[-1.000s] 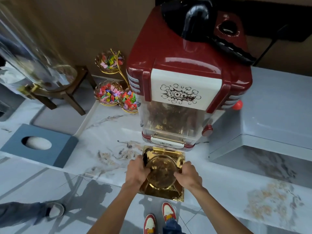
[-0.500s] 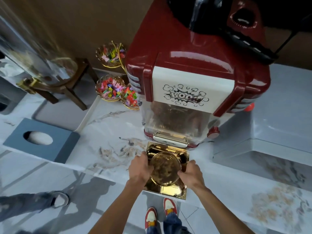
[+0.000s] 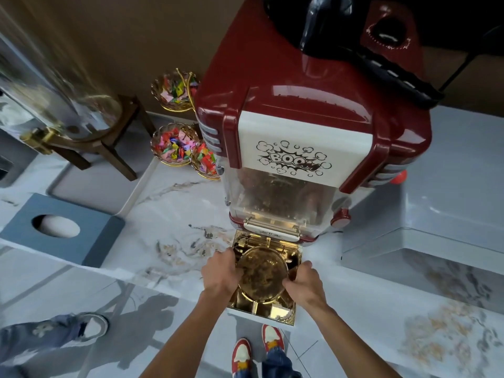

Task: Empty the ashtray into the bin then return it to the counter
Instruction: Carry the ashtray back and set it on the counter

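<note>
Your left hand (image 3: 221, 271) curled over the left edge of the gold ashtray (image 3: 263, 276) and your right hand (image 3: 301, 279) clasped its right edge, so both hands were closed on it, fingers pressed against the round central dish. The square ashtray sat at the near edge of the marble counter (image 3: 169, 214), its near rim overhanging slightly, and its far side was just in front of the red popcorn machine (image 3: 294, 132) marked "BOOM". To the left of the machine, glass bowls of coloured sweets (image 3: 174, 144) stood on a gold stand. Further left lay a blue tissue box (image 3: 61, 227), and beyond it a glass drink dispenser (image 3: 49, 85) rested on a dark wooden stand. Below the counter edge your red and white shoes (image 3: 256, 347) showed on the tiled floor, and another person's shoe (image 3: 94, 324) appeared at the lower left.
</note>
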A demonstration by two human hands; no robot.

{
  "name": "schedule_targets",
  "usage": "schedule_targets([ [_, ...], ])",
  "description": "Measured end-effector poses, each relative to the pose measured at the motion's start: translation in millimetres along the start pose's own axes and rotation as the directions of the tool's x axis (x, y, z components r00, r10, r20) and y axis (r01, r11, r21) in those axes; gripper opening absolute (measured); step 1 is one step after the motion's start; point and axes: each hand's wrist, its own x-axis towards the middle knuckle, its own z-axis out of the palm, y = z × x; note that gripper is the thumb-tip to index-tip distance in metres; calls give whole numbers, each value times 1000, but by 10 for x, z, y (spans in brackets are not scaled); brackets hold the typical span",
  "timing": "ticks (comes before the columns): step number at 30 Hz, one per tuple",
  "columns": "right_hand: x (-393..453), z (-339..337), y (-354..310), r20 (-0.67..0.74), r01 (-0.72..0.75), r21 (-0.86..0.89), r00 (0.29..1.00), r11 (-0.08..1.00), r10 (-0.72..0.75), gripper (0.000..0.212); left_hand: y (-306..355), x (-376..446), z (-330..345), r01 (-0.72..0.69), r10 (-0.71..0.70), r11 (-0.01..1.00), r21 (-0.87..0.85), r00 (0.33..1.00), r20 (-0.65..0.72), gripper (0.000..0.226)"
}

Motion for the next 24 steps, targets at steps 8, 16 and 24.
schedule_targets([
  [8,-25,41,-2,2,-16,-25,1000,1000,16,38,-16,16,25,10,-10,1000,-3,1000,-17,17],
  [16,16,-24,27,68,-10,61,998,998,6,41,-128,40,10,74,-65,984,-162,996,58,44],
  [24,-311,-84,87,-120,144,153,985,978,-126,36,-467,-152,-42,32,-26,895,-445,999,19,36],
])
